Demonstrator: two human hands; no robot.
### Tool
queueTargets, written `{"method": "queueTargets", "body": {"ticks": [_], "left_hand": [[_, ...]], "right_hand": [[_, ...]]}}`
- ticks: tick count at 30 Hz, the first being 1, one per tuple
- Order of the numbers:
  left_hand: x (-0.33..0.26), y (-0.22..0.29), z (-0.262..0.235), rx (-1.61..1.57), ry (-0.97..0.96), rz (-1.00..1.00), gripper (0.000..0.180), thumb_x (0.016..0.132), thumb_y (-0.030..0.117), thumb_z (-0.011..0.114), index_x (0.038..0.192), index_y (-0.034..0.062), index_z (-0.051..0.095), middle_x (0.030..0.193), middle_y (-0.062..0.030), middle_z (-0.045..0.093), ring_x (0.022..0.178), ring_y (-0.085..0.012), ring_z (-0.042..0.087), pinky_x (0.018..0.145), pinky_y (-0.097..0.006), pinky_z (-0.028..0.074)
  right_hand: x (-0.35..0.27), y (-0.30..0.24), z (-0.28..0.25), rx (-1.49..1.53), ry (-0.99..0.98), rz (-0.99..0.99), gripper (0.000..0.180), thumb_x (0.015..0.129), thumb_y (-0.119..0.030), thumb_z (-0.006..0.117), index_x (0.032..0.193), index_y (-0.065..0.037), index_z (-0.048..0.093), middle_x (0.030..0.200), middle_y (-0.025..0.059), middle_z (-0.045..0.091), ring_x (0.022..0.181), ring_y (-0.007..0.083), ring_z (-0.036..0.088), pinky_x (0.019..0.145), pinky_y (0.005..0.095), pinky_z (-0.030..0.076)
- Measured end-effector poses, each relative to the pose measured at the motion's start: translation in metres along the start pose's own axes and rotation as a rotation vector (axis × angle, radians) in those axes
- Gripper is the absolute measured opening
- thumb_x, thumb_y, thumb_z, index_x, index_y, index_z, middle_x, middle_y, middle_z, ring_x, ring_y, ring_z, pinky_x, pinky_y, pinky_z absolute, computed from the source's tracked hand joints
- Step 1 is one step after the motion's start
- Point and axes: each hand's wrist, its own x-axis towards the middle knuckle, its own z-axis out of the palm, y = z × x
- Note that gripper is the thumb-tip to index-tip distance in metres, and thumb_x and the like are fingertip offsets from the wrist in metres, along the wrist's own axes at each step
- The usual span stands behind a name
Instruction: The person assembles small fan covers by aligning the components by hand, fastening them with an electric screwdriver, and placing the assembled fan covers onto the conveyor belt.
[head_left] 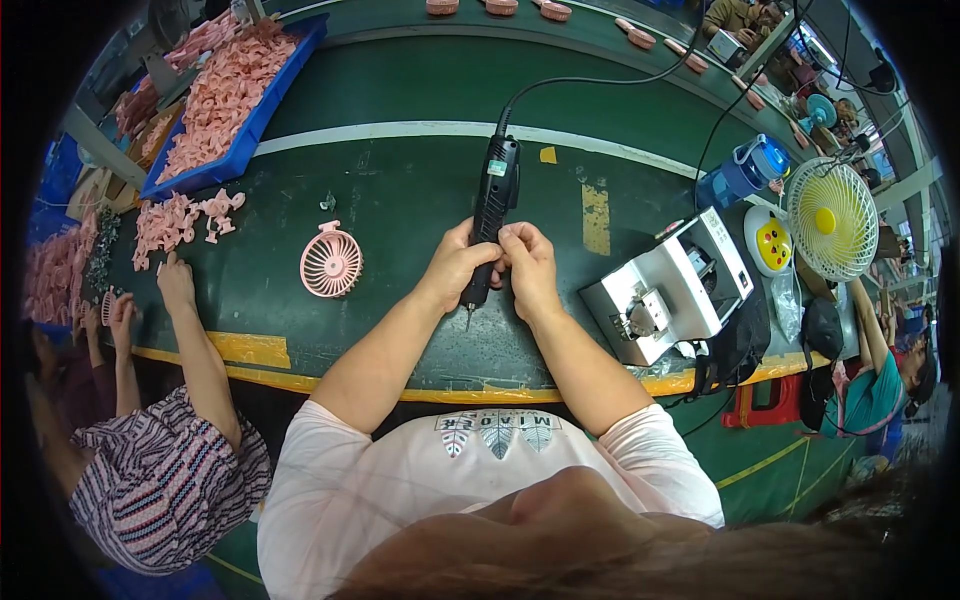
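Observation:
Both my hands grip a black electric screwdriver [494,195] over the green workbench [400,190]. My left hand [455,265] wraps its lower body. My right hand [528,265] closes on it from the other side. Its bit [467,320] points down near the bench's front edge, and its black cable runs off to the far right. A pink round fan housing [330,262] lies flat on the bench to the left of my hands, untouched.
A grey box-shaped machine [668,288] sits right of my hands, with a blue bottle [745,170] and a white desk fan [830,218] beyond. A blue tray of pink parts [228,100] stands far left. A person in a striped top [160,480] works at my left.

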Motion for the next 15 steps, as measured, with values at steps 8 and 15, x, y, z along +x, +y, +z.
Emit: {"method": "queueTargets", "body": {"ticks": [8,15], "left_hand": [[-0.0006,-0.0019,0.0049,0.074,0.015,0.106,0.019,0.072,0.003,0.060,0.090,0.0029,0.052,0.067,-0.0033,0.055,0.055,-0.0088,0.052,0.047,-0.022,0.043],[-0.0027,-0.0030,0.0061,0.150,0.016,0.159,0.022,0.074,0.001,0.060,0.094,0.0026,0.051,0.072,-0.0026,0.056,0.058,-0.0083,0.053,0.050,-0.022,0.044]], "right_hand": [[0.0005,-0.0006,-0.0001,0.071,0.001,-0.019,0.011,0.088,-0.015,0.048,0.083,-0.005,0.050,0.064,0.0011,0.050,0.049,0.0082,0.047,0.043,0.0213,0.040],[-0.0002,-0.0010,-0.0022,0.106,-0.020,-0.008,0.010,0.087,-0.014,0.046,0.084,-0.006,0.050,0.066,0.0013,0.052,0.051,0.0080,0.048,0.045,0.0216,0.041]]}}
